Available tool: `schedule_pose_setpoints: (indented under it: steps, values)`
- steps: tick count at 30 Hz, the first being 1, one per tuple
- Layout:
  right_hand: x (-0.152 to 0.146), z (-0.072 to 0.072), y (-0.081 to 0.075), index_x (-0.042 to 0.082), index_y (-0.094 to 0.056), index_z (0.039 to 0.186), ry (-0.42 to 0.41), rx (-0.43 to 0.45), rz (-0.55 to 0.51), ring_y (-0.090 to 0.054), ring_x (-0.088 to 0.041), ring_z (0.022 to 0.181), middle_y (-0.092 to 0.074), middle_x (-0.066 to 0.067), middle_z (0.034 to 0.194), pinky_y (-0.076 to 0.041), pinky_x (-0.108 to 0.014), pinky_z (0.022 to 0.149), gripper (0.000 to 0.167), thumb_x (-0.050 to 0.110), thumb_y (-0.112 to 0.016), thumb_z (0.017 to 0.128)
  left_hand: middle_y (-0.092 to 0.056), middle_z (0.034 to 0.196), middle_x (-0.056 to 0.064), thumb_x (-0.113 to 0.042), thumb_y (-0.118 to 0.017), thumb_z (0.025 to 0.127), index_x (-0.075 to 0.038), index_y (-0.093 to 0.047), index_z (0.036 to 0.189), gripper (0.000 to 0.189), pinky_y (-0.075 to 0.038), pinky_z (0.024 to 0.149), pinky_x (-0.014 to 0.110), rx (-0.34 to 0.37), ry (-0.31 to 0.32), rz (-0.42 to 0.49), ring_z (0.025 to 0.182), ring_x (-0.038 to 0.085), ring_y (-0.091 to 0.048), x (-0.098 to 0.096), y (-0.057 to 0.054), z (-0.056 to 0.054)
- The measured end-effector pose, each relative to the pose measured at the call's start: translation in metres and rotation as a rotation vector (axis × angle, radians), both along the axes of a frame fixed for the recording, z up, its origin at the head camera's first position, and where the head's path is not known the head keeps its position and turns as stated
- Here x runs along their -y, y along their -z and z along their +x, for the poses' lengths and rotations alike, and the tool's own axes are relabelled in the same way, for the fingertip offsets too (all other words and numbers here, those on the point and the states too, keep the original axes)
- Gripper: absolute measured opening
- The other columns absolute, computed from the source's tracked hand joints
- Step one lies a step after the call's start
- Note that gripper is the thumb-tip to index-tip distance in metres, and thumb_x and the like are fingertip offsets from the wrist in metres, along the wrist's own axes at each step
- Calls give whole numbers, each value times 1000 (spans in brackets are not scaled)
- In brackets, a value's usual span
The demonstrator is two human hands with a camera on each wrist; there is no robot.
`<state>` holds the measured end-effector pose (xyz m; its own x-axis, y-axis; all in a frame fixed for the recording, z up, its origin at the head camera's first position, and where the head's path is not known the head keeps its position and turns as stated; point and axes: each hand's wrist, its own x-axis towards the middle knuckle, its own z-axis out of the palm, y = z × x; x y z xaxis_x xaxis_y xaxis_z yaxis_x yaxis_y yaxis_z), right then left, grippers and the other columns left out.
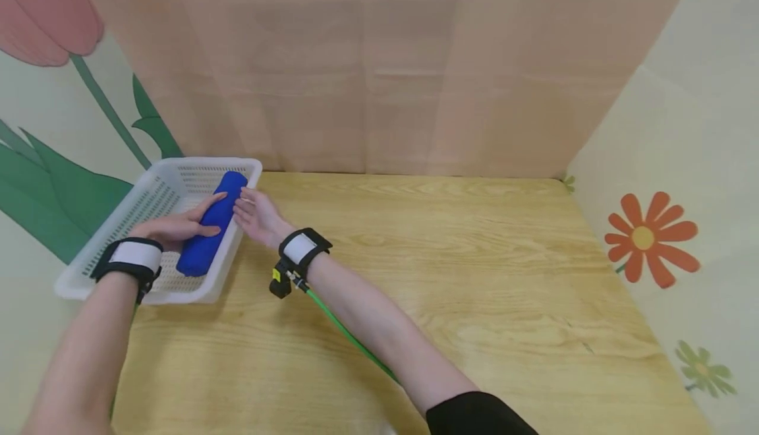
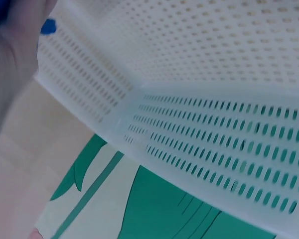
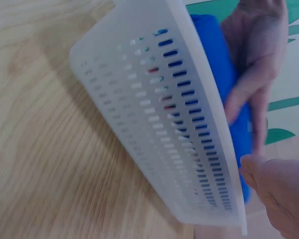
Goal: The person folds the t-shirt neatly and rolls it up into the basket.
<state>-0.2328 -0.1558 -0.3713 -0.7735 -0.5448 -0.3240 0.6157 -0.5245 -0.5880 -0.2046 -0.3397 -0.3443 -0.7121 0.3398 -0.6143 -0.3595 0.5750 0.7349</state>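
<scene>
A blue roll, apparently of soft cloth [image 1: 207, 245], lies lengthwise against the right wall of a white perforated plastic basket [image 1: 142, 295]. My left hand [image 1: 178, 225] reaches over the basket and rests on the roll, thumb and fingers spread and fairly straight along it. At the basket's right rim is my right hand [image 1: 261, 216], palm turned toward the roll and fingers loosely extended; its fingertips meet the roll's edge near the rim. The right wrist view shows the blue roll [image 3: 214, 55] rising above the rim. In the left wrist view only part of the left hand [image 2: 15, 55] appears.
The basket stands at the left of a wood-grain table [image 1: 450, 277], close to a wall with a painted tulip [image 1: 53, 13]. A pinkish curtain [image 1: 409, 79] hangs behind. On the right wall is a painted red flower [image 1: 643, 237]. A green cable [image 1: 350, 336] follows my right forearm.
</scene>
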Motion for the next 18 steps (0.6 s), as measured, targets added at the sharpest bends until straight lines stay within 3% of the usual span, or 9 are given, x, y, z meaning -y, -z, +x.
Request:
schedule_pose_setpoints:
  steps: [3,8,13,18]
  values:
    - [-7,0,2,1,-29,157,-20,-25,20,-22,-33,156,-22,-22,166,-19,-40,128,54,20,-38,107,40,156,25,-11,-43,105,-35,33,150,91,-14,113,79,130,-7,15,147,62,4,-5,3,-3]
    - [-10,0,5,2,-27,157,-97,-83,58,-19,-32,157,-18,-21,167,-15,-40,129,52,18,-33,108,41,154,26,1,-42,101,-34,36,149,98,-11,114,77,258,-15,5,147,59,5,-6,10,-6]
    - [-12,2,10,-1,-22,158,-176,-172,92,-16,-29,158,-14,-19,168,-13,-39,129,53,17,-30,109,48,151,23,11,-40,94,-34,37,149,104,2,111,81,314,-53,-18,145,57,26,-10,18,-10]
    - [-13,-1,15,-1,-18,159,-219,-218,95,-16,-27,158,-12,-17,169,-13,-37,129,53,15,-30,109,46,149,31,16,-38,89,-28,37,149,106,-7,105,85,293,-52,-96,141,60,30,-12,23,-14]
